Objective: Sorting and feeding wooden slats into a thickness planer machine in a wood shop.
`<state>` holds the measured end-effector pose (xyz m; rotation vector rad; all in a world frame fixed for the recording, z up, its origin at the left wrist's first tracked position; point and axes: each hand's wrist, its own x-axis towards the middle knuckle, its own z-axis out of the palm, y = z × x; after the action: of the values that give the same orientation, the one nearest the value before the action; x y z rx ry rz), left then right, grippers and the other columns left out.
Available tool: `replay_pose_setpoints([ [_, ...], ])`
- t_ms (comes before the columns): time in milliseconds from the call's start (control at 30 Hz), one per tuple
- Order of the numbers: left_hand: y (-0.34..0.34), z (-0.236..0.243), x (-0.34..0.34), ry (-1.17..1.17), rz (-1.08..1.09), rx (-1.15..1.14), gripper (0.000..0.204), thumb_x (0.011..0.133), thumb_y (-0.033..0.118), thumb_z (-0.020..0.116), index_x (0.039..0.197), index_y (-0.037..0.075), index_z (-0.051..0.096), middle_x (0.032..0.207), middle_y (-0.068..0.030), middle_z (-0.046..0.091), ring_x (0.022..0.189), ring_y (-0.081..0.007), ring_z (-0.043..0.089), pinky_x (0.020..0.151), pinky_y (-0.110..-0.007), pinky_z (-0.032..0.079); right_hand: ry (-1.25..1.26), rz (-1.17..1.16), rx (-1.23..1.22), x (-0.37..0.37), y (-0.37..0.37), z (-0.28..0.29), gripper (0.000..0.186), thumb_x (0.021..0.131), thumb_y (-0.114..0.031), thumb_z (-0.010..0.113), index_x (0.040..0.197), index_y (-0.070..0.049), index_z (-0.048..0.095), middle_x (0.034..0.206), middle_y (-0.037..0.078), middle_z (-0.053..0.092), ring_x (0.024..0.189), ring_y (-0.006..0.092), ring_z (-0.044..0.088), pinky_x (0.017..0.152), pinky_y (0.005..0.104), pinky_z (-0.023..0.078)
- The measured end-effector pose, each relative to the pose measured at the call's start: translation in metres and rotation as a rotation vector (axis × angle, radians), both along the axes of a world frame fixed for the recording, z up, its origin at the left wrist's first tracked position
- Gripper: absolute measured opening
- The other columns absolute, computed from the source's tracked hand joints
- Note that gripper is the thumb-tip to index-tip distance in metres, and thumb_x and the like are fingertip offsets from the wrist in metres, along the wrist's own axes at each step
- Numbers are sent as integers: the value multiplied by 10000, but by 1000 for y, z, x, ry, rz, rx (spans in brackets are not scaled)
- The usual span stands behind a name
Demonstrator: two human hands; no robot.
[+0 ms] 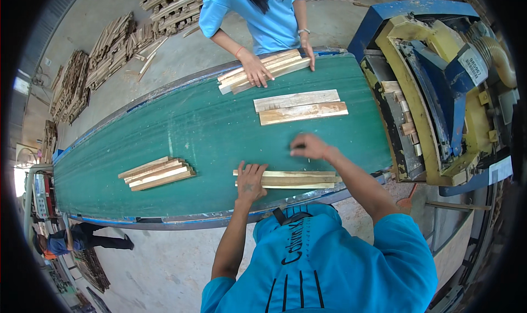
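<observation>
My left hand (251, 181) lies flat with fingers spread on the left end of a low stack of pale wooden slats (299, 179) at the near edge of the green conveyor belt (192, 132). My right hand (310, 147) hovers just beyond that stack, fingers curled together, and I see nothing in it. Two loose flat boards (299, 107) lie side by side farther up the belt. Another small stack of slats (156, 173) sits on the belt to my left.
Across the belt a co-worker in a blue shirt has both hands (256, 69) on a slat stack (274, 66). A blue and yellow machine (439, 88) stands at the belt's right end. Wood piles (110, 49) lie on the concrete floor beyond.
</observation>
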<state>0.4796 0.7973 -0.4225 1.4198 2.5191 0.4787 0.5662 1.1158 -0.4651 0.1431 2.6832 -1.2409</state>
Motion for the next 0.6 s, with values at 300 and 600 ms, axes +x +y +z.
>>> replay_pose_setpoints([
  [300, 1, -10, -18, -6, 7, 21, 554, 526, 82, 726, 1069, 183, 696, 1039, -23, 620, 1036, -269, 578, 985, -423, 405, -325, -123, 650, -94, 78, 20, 1398, 509, -345, 1021, 1649, -186, 228, 1676, 130, 287, 1542, 355, 282, 1220, 522, 320],
  [600, 0, 4, -23, -43, 155, -75, 1122, 505, 23, 729, 1566, 213, 417, 1568, -127, 401, 1504, -338, 350, 1259, -540, 212, -166, -22, 297, -54, -4, 2, 1029, 520, -447, 955, 1380, -82, 524, 1361, 181, 508, 1342, 389, 457, 1121, 535, 390],
])
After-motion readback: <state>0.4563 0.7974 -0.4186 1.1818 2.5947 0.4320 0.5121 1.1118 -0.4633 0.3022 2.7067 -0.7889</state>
